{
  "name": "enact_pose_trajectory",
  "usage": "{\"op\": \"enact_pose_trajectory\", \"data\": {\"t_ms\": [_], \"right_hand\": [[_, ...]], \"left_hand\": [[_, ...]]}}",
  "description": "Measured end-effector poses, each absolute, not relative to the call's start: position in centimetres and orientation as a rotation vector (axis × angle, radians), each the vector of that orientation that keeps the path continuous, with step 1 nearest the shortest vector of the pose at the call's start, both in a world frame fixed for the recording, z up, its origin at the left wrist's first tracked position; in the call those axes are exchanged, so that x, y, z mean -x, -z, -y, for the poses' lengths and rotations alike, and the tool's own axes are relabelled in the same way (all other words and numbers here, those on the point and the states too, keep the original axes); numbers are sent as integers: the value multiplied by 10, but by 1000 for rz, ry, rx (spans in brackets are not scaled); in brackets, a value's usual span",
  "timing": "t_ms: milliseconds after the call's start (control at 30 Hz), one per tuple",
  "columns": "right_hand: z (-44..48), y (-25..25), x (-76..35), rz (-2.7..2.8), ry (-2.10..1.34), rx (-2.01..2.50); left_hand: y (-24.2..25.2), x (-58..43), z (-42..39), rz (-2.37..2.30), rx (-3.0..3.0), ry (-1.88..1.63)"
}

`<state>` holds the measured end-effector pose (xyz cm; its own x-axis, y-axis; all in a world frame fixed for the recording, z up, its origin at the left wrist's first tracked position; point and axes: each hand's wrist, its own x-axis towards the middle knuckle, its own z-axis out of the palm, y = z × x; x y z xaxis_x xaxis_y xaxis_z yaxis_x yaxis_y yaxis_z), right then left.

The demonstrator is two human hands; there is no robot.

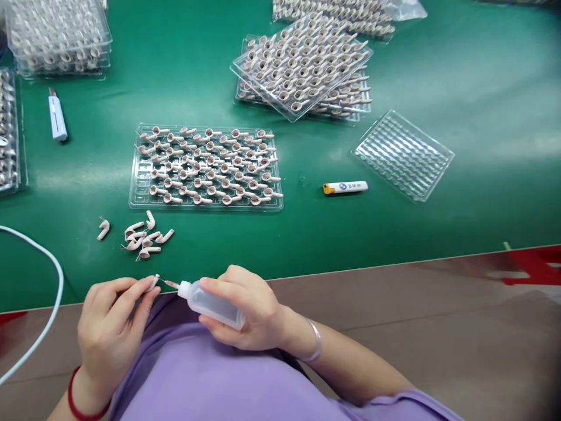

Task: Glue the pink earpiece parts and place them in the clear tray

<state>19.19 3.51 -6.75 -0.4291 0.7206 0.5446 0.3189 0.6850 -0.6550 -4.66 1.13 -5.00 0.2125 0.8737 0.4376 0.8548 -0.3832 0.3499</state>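
Between the thumb and fingers of my left hand is a small white earphone shell, held near the table's front edge. My right hand wraps round a translucent squeeze bottle lying on its side, its thin needle tip pointing left. That tip reaches to the shell or just beside it; contact is too small to tell. Beyond my left hand lies a loose pile of similar earphone shells, some with fine wires. One more shell sits apart to the left. A clear tray behind them holds rows of these shells.
Stacked filled trays stand at the back, with more trays at the far left. A utility knife, a white lighter and a clear tray without shells lie on the green table. A pale cable curves at left.
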Motion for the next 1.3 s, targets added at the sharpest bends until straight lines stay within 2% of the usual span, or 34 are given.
{"op": "enact_pose_trajectory", "data": {"t_ms": [1300], "right_hand": [[-37,68,-189,2051,-570,809]], "left_hand": [[50,46,-12,-1737,-2403,-909]]}}
